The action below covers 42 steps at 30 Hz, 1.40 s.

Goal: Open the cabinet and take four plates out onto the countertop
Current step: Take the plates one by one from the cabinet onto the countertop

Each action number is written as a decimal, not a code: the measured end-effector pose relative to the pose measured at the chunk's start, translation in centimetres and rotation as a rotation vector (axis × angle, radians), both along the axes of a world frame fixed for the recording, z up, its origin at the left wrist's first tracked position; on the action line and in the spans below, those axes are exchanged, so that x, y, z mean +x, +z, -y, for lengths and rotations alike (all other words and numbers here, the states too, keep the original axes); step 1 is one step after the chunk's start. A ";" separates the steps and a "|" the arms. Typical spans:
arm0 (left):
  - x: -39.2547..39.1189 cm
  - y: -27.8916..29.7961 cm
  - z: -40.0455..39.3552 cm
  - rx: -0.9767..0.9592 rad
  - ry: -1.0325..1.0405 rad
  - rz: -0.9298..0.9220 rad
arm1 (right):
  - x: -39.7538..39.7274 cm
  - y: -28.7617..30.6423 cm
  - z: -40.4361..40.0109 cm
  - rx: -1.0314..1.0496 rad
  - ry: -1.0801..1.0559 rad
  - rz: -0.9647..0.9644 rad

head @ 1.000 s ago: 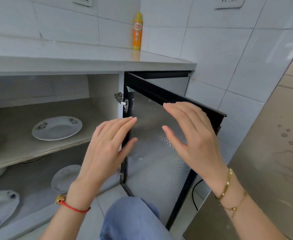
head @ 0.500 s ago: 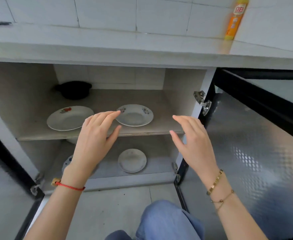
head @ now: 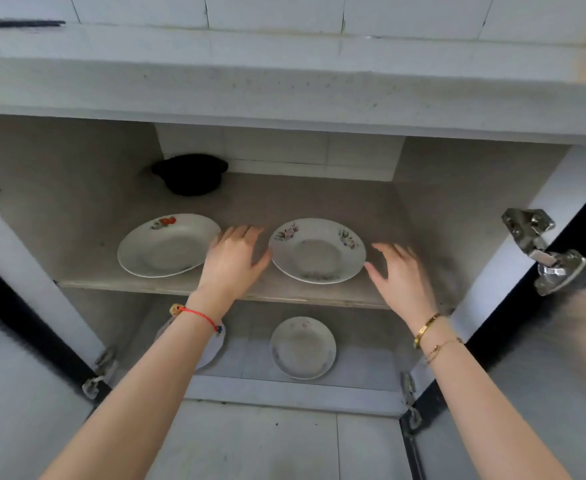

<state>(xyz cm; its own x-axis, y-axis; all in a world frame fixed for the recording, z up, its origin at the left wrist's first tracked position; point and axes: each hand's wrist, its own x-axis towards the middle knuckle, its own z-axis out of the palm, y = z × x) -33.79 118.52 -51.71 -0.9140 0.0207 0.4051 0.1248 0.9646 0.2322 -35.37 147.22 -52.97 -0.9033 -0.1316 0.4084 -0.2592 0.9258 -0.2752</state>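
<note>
Both arms reach forward into the open cabinet [head: 485,188]. The left hand [head: 232,261] and right hand [head: 400,275] are spread wide, palms down, empty, flanking a flowered plate [head: 317,251] on the shelf [head: 284,202]; the left thumb touches its rim.

Count: four plates. A second plate [head: 168,244] lies just left of the left hand. Two more [head: 303,347] [head: 212,351] sit below the wrists. One black pot [head: 190,173] stands behind the left hand.

Compared with half a second ago, both hands are deeper inside, level with the shelf.
</note>
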 end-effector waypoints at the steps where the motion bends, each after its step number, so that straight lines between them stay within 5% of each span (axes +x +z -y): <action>1: -1.1 -0.5 -0.1 0.006 0.013 0.027 | -1.0 -0.4 0.0 -0.005 -0.004 0.025; 14: -6.3 -4.3 -0.2 0.048 0.050 0.249 | -6.8 -2.5 0.1 -0.162 -0.010 0.277; 21: -4.9 -4.2 -0.8 0.267 0.034 0.248 | -6.1 -2.8 0.6 -0.308 -0.012 0.307; 33: 3.3 -4.4 -0.4 0.553 0.043 0.112 | 0.9 -3.3 1.3 -0.438 0.050 0.259; 42: 16.2 4.4 1.2 0.666 0.220 0.225 | 12.3 5.8 3.7 -0.521 0.048 0.420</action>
<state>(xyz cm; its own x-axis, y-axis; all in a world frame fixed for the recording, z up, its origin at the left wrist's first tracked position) -17.59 117.34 -47.28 -0.9313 -0.3576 0.0696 -0.1753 0.6074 0.7748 -23.02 143.49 -47.15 -0.9974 -0.0562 0.0443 -0.0700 0.6348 -0.7695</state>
